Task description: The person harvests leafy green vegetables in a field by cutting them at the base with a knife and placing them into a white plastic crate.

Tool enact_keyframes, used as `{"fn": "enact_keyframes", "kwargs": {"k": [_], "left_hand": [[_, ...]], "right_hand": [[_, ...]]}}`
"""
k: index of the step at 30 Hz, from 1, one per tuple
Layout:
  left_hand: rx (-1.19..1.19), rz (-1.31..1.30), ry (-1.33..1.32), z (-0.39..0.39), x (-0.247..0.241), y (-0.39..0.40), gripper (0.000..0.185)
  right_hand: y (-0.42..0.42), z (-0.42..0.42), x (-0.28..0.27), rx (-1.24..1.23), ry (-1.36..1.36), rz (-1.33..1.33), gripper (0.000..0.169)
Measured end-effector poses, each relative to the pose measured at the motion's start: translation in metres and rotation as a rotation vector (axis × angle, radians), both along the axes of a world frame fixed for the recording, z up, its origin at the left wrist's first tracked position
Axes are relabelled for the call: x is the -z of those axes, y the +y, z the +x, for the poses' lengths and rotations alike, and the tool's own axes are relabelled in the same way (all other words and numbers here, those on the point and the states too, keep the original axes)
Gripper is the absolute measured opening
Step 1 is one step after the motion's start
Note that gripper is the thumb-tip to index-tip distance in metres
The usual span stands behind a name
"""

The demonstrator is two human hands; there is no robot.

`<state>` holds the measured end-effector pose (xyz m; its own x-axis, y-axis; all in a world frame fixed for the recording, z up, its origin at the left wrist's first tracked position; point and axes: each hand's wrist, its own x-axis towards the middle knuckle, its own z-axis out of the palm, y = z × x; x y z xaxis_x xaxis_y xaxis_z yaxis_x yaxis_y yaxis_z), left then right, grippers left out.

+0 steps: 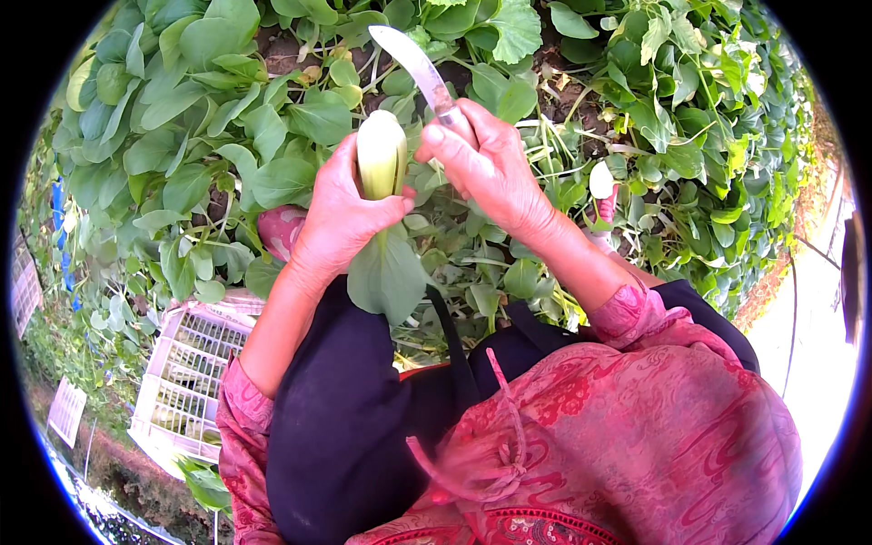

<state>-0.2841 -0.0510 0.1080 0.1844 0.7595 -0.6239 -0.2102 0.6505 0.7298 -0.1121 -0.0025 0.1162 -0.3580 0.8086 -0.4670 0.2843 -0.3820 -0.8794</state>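
My left hand [347, 208] is wrapped around a head of bok choy [381, 153]. Its pale trimmed base points up, and its green leaves hang down below my palm. Close to its right side, my right hand [487, 163] grips the handle of a curved harvesting knife [412, 61]. The blade slants up and to the left, past the bok choy and apart from it. Brown soil marks the blade near the handle. Leafy plants [197, 136] grow densely beyond both hands.
A white slatted plastic crate [163, 381] with green vegetables stands at my left. Cut leaves and stalks [477, 272] litter the ground between my pink shoes [279, 231]. More leafy plants [667, 116] fill the right side, beside a bright strip. A blue strip [60, 231] hangs far left.
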Motion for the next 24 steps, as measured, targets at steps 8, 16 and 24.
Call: {"fn": "enact_keyframes", "kwargs": {"k": [8,16,24], "left_hand": [[0.498,0.224,1.353,-0.075,0.062,-0.026,0.06],[0.394,0.376,1.35,-0.07,0.077,-0.051,0.071],[0.453,0.372,1.375,-0.074,0.087,-0.067,0.073]], "right_hand": [[-0.018,-0.014,0.088,-0.405,-0.289,0.088,0.046],[-0.024,-0.059,0.12,-0.312,-0.442,0.164,0.037],[-0.01,-0.075,0.122,-0.64,-0.636,-0.015,0.037]]}}
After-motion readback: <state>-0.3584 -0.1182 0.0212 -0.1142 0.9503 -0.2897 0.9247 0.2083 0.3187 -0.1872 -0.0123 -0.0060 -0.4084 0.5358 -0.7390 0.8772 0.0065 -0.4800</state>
